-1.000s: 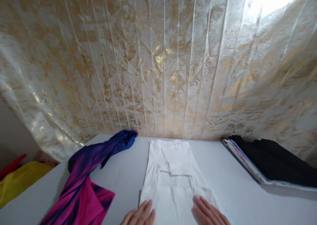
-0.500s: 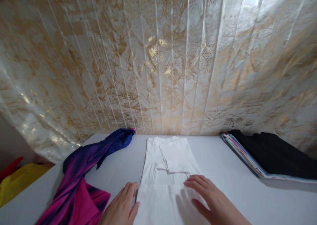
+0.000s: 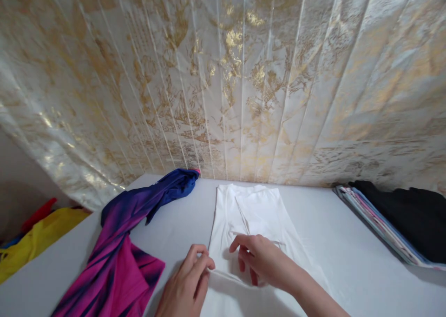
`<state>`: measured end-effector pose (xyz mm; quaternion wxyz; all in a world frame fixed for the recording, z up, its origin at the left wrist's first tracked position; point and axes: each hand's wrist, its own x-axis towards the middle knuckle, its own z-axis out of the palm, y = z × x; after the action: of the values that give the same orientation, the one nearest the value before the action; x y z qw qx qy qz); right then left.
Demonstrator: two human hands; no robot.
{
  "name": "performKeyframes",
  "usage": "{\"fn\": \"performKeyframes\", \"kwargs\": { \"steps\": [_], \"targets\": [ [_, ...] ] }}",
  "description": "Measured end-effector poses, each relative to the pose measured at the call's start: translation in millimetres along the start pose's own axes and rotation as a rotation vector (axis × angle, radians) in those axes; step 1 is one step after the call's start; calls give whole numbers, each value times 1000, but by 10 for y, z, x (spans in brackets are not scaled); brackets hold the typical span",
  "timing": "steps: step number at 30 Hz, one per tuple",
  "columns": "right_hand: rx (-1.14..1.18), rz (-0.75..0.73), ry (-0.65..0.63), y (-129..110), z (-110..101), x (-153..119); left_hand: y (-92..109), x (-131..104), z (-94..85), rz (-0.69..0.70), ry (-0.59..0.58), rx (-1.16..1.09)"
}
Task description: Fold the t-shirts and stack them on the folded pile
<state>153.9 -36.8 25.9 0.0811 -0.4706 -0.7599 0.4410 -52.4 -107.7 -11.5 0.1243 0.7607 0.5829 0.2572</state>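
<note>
A white T-shirt (image 3: 223, 205) lies lengthwise in front of me, its sides folded in and a sleeve-like flap on top. Its near part forms a crosswise fold with a slightly raised edge. At the left end of that edge, my left hand (image 3: 188, 280) is closed, thumb and index finger pinching the cloth. My right hand (image 3: 266, 261) reaches over the middle of the shirt, fingers bent downward and apart, close to the fold's edge. Whether its lowest fingertip touches the cloth is hard to tell.
On the left of the white table (image 3: 348, 242) lies a rumpled pink, purple and blue garment (image 3: 118, 252). A folded stack topped by black cloth (image 3: 400, 214) sits at the right. Yellow cloth (image 3: 45, 228) shows beyond the left edge. A gold-patterned curtain (image 3: 223, 84) hangs behind.
My left hand has gone from loosely open beside the shirt to pinching the fold's left edge. My right hand has moved inward over the shirt. The view has shifted slightly left.
</note>
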Motion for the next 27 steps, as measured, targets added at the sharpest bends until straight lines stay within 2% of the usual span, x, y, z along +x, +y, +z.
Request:
{"fn": "performKeyframes", "kwargs": {
  "steps": [2, 4, 6, 9, 13, 19, 23, 27],
  "targets": [
    [-18, 21, -12, -23, 9, 20, -21, -8, 39, 6, 16, -8],
    [-85, -35, 45, -29, 51, 70, -33, -12, 59, 8, 19, -24],
    [-130, -93, 92, -26, 101, 126, -26, -9, 53, 13, 18, -56],
    [-165, -91, 101, -40, 135, 167, 11, 8, 15, 11, 25, -135],
    [-176, -79, 149, -114, 102, 128, 63, 36, -25, -24, -1, -282],
    [-153, -129, 132, -203, 70, 40, 97, 57, -20, -91, -56, -395],
    [-171, -141, 143, -211, 62, 16, 96, 106, -34, -97, -120, -336],
    [-247, -98, 148, -160, 83, 49, 96, 191, -19, -122, -187, -153]
  ]
}}
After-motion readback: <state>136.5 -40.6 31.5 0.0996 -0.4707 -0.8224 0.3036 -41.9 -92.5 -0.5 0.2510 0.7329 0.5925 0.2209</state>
